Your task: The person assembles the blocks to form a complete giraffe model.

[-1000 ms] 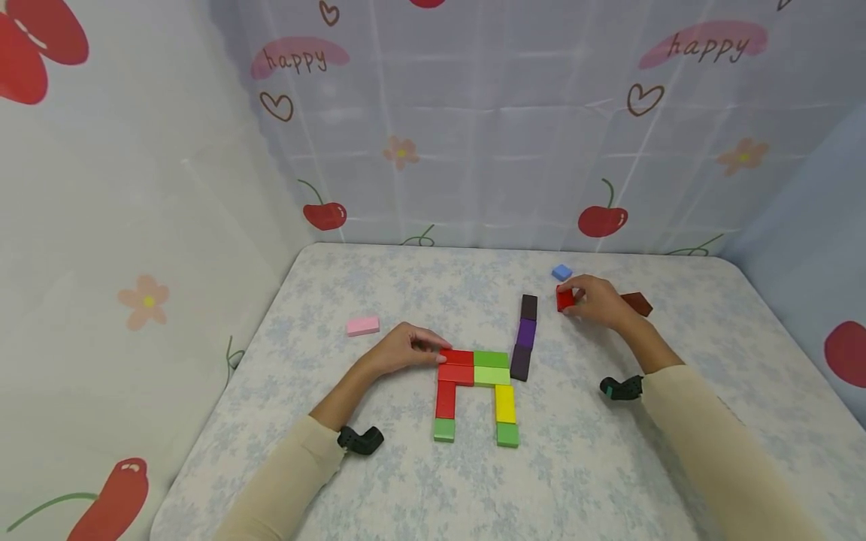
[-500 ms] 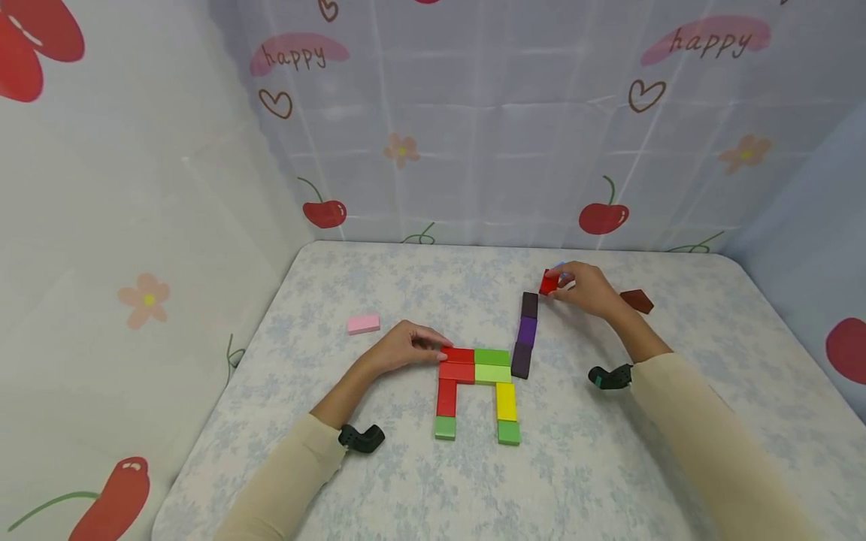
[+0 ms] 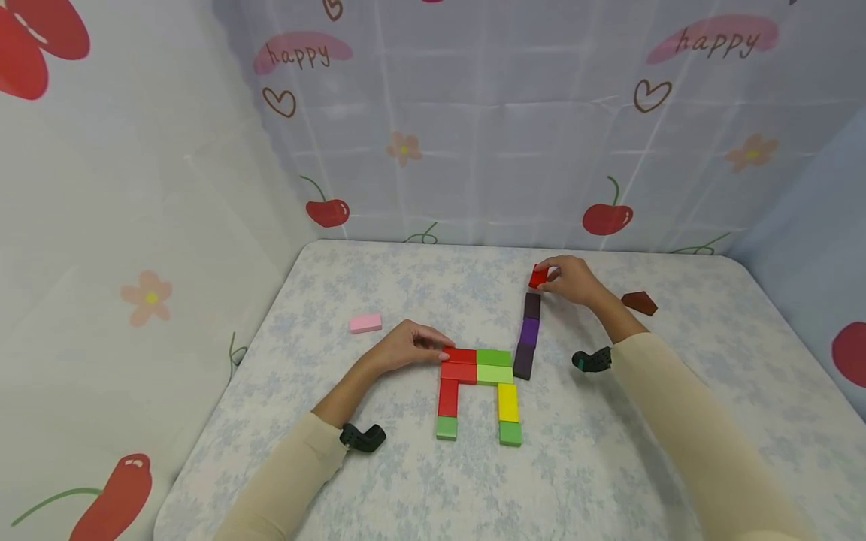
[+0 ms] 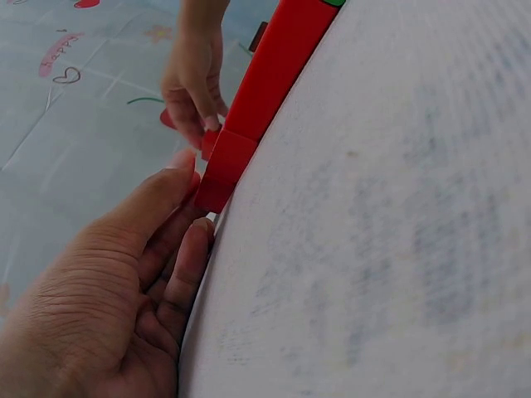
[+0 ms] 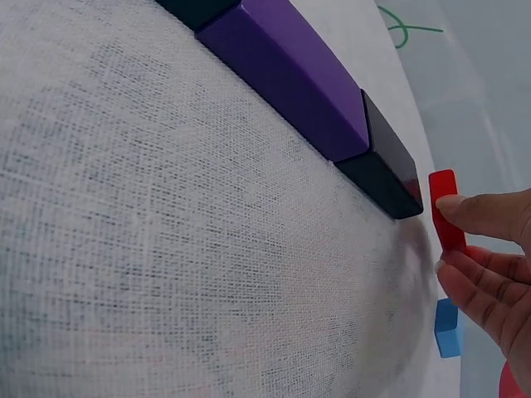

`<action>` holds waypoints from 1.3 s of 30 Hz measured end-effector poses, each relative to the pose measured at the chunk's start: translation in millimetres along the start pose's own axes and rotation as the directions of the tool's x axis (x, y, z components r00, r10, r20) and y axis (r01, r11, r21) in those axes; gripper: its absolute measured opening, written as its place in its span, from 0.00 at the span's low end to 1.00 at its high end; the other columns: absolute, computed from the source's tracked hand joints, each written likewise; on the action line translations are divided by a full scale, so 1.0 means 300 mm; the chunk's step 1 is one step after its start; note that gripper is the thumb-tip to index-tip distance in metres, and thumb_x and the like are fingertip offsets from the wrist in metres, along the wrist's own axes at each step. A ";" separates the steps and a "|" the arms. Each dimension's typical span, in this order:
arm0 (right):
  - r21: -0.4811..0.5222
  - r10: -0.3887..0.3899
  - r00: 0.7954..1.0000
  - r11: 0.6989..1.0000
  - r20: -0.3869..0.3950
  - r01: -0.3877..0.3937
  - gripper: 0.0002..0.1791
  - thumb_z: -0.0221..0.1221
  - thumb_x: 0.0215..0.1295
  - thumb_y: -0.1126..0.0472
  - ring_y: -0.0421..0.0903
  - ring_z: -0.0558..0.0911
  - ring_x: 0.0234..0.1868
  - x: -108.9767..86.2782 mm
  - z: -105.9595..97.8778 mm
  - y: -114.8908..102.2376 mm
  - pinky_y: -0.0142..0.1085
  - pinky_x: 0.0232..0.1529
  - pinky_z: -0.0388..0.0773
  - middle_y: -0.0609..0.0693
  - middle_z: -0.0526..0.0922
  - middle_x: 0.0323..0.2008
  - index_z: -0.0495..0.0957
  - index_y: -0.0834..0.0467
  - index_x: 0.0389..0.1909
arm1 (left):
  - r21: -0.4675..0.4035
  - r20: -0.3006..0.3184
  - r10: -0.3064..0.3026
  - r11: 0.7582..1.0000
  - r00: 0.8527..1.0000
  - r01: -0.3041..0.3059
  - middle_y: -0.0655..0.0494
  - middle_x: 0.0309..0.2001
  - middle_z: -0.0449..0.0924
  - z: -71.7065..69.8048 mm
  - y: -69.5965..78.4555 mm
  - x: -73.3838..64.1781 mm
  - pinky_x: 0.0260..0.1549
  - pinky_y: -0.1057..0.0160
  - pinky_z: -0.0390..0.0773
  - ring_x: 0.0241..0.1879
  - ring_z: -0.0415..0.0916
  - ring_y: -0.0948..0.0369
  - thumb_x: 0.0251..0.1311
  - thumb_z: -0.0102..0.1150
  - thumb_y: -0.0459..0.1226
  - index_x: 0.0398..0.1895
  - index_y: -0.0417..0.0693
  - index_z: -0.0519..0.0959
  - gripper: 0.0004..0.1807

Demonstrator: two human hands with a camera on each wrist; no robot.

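Note:
My right hand (image 3: 571,279) pinches a small red block (image 3: 538,276) between thumb and fingertips, just beyond the far end of a row of dark and purple blocks (image 3: 530,331). In the right wrist view that red block (image 5: 445,207) is apart from the dark end block (image 5: 386,162). My left hand (image 3: 404,347) holds the left end of a flat red block (image 3: 462,356), thumb and forefinger about its corner. This block belongs to an arch-like layout with another red block (image 3: 458,373), green blocks (image 3: 494,358) and two legs, one red (image 3: 448,398), one yellow (image 3: 508,403).
A pink block (image 3: 365,323) lies at left on the patterned tabletop (image 3: 304,278). At right is a brown five-sided block (image 3: 639,303). A blue block (image 5: 448,327) shows beneath my right hand in the right wrist view. Printed curtains stand behind and beside the table.
My right hand has carried the red block left and away from me, past the dark row's far end, covering the blue block in the head view. My left hand has stayed put.

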State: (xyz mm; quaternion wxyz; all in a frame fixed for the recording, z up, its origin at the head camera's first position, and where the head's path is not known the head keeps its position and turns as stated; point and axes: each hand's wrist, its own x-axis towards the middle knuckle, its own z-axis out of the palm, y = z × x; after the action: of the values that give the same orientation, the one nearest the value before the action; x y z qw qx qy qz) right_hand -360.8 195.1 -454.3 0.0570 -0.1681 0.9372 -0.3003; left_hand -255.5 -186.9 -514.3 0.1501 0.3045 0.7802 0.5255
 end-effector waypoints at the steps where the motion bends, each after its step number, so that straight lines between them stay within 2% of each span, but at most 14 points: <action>1: 0.004 0.014 1.000 1.000 0.003 -0.014 0.23 0.66 0.66 0.66 0.63 0.79 0.54 0.005 0.002 0.003 0.51 0.47 0.81 0.67 0.79 0.57 0.78 0.67 0.60 | 0.000 0.000 -0.002 1.000 1.000 0.002 0.61 0.47 0.87 0.000 0.000 0.000 0.34 0.65 0.76 0.35 0.75 0.63 0.59 0.74 0.40 0.50 0.56 0.89 0.15; 8: 0.011 0.062 0.998 0.998 0.011 -0.062 0.24 0.69 0.64 0.65 0.59 0.76 0.49 0.024 0.013 0.023 0.47 0.45 0.75 0.67 0.81 0.50 0.79 0.67 0.60 | -0.018 -0.006 -0.011 1.000 1.000 0.011 0.60 0.47 0.88 0.002 -0.001 -0.002 0.33 0.65 0.75 0.34 0.74 0.61 0.59 0.74 0.39 0.50 0.54 0.89 0.14; 14: 0.006 0.035 0.999 0.999 -0.027 -0.035 0.22 0.61 0.72 0.65 0.61 0.77 0.51 0.019 0.024 0.035 0.48 0.44 0.79 0.68 0.79 0.55 0.76 0.68 0.63 | -0.025 -0.009 -0.012 1.000 1.000 0.012 0.59 0.47 0.88 0.001 -0.002 -0.002 0.33 0.65 0.75 0.34 0.74 0.61 0.59 0.74 0.39 0.49 0.54 0.89 0.15; 21: 0.035 0.063 0.997 0.997 -0.041 -0.062 0.21 0.59 0.72 0.67 0.63 0.77 0.54 0.019 0.043 0.033 0.50 0.48 0.81 0.68 0.77 0.58 0.75 0.68 0.64 | -0.016 -0.003 -0.014 1.000 1.000 0.014 0.61 0.47 0.88 0.002 -0.008 0.000 0.35 0.65 0.76 0.36 0.76 0.62 0.59 0.74 0.40 0.50 0.56 0.89 0.14; 28: 0.043 0.051 0.998 0.998 -0.031 -0.050 0.19 0.60 0.71 0.67 0.63 0.80 0.53 0.020 0.047 0.029 0.51 0.47 0.81 0.69 0.80 0.54 0.78 0.67 0.61 | -0.006 -0.002 -0.015 1.000 1.000 0.015 0.62 0.46 0.88 0.001 -0.011 0.000 0.35 0.64 0.76 0.36 0.76 0.62 0.59 0.74 0.41 0.49 0.59 0.89 0.14; 39: 0.016 0.001 1.000 1.000 -0.031 0.000 0.18 0.62 0.70 0.66 0.62 0.81 0.53 0.016 0.046 0.034 0.51 0.46 0.80 0.67 0.82 0.54 0.80 0.67 0.59 | -0.019 0.000 -0.006 1.000 1.000 0.006 0.62 0.47 0.88 -0.001 -0.014 0.001 0.36 0.64 0.76 0.37 0.76 0.62 0.60 0.74 0.41 0.49 0.59 0.89 0.14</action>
State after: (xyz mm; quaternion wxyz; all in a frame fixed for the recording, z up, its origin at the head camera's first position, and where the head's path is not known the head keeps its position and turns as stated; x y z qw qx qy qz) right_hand -365.1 193.8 -471.5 0.0439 -0.1627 0.9355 -0.3105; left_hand -257.1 -188.1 -518.0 0.1546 0.3006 0.7761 0.5324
